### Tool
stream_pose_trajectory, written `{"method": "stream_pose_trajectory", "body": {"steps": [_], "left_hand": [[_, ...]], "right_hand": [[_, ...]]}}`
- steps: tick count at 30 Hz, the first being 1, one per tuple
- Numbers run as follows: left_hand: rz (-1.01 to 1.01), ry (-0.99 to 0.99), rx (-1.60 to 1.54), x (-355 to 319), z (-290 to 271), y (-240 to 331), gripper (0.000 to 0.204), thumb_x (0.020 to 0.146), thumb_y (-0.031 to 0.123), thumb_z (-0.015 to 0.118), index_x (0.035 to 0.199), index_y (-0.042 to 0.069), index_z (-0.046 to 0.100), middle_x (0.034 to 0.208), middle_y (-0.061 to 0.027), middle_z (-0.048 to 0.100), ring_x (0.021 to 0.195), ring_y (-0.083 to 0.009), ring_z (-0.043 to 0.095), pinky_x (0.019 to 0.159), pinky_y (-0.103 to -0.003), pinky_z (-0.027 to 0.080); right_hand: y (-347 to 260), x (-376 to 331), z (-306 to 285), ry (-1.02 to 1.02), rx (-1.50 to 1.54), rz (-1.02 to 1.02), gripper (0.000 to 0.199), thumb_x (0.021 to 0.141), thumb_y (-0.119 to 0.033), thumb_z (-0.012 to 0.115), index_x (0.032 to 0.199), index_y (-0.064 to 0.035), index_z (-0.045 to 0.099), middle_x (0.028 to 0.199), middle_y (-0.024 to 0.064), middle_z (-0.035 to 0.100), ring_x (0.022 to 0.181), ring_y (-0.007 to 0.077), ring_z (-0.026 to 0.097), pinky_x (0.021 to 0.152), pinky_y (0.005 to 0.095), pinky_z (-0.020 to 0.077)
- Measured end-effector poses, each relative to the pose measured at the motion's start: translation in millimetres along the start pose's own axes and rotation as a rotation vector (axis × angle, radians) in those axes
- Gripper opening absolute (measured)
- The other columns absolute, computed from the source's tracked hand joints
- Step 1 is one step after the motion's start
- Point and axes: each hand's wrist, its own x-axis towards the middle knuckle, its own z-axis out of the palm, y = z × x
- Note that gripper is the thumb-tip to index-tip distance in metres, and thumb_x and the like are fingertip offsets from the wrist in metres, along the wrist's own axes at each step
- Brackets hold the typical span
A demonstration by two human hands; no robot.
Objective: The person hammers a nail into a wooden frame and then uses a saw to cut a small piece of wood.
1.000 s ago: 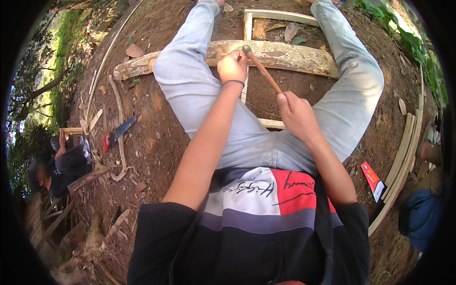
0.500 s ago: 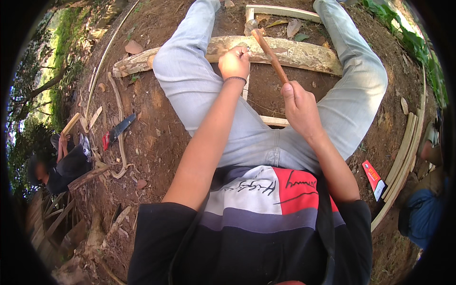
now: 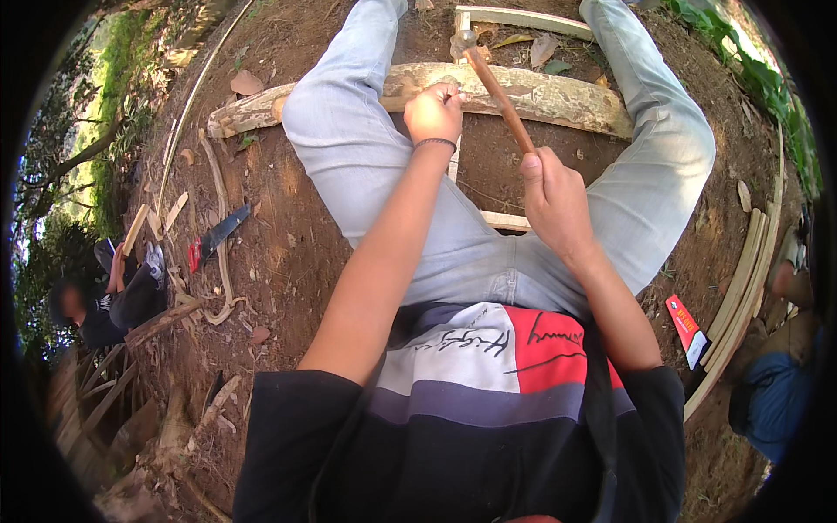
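My right hand [image 3: 558, 200] is wrapped round the lower end of a hammer's [image 3: 500, 100] wooden handle. The hammer slants up and left, and its metal head is above the log [image 3: 549, 94], near the log's far edge. My left hand [image 3: 433, 115] rests at the near side of the log, left of the hammer, with thumb and fingers pinched together. Whatever they hold is too small to make out. The log lies crosswise between my bent legs, over a frame of pale wooden strips [image 3: 523, 19].
A red-handled saw [image 3: 218, 237] lies on the dirt to my left, near a crooked branch [image 3: 223, 270]. On the right are long wooden strips [image 3: 737, 292] and a red and white card sleeve [image 3: 686, 329]. People sit at far left [image 3: 122, 301] and far right [image 3: 780, 401].
The pinched fingers of my left hand have shifted slightly on the log. The hammer stays almost in place. At far left, the other person's hands and wood piece have moved a little.
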Motion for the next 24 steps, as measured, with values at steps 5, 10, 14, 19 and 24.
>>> {"method": "stream_pose_trajectory", "body": {"steps": [5,10,14,19,24], "left_hand": [[-0.031,0.004,0.031,3,-1,5,0.015,0.073,0.019,0.076,0.078,0.006,0.069,0.066,-0.0068,0.067,0.058,-0.0119,0.061,0.062,-0.029,0.048],[-0.083,-0.017,-0.042,-1,1,2,0.014,0.072,0.017,0.077,0.077,0.006,0.07,0.071,-0.0067,0.069,0.063,-0.0116,0.064,0.065,-0.028,0.05],[-0.075,-0.023,-0.153,-3,0,4,0.008,0.077,0.003,0.065,0.084,0.004,0.066,0.078,-0.0061,0.07,0.069,-0.0122,0.067,0.07,-0.025,0.052],[-0.32,-0.122,-0.547,13,0,-12,0.016,0.08,-0.006,0.05,0.094,0.0,0.057,0.09,-0.0139,0.068,0.078,-0.0177,0.067,0.07,-0.027,0.053],[-0.403,-0.166,-0.568,12,-1,-8,0.018,0.081,-0.003,0.05,0.096,0.0,0.059,0.091,-0.0145,0.068,0.079,-0.0198,0.067,0.071,-0.029,0.053]], "right_hand": [[15,5,5,-0.07,-0.103,0.036,0.032,0.099,-0.026,0.041,0.084,0.0004,0.051,0.066,0.0233,0.057,0.066,0.0453,0.058,0.059,0.0527,0.0423],[-5,6,-4,0.044,0.113,-0.052,0.031,0.099,-0.026,0.042,0.085,0.0002,0.051,0.066,0.0226,0.057,0.065,0.0449,0.057,0.057,0.0516,0.0415],[9,8,5,0.005,0.069,0.017,0.033,0.099,-0.028,0.042,0.085,0.0004,0.051,0.067,0.0232,0.057,0.066,0.0452,0.057,0.059,0.0518,0.0415],[12,0,8,-0.056,0.038,0.009,0.034,0.099,-0.028,0.041,0.085,0.0005,0.051,0.069,0.024,0.057,0.069,0.0454,0.057,0.06,0.0518,0.0418],[3,-2,-1,-0.041,0.161,0.095,0.036,0.099,-0.03,0.04,0.085,0.001,0.051,0.07,0.0246,0.057,0.072,0.046,0.057,0.063,0.0519,0.0417]]}}
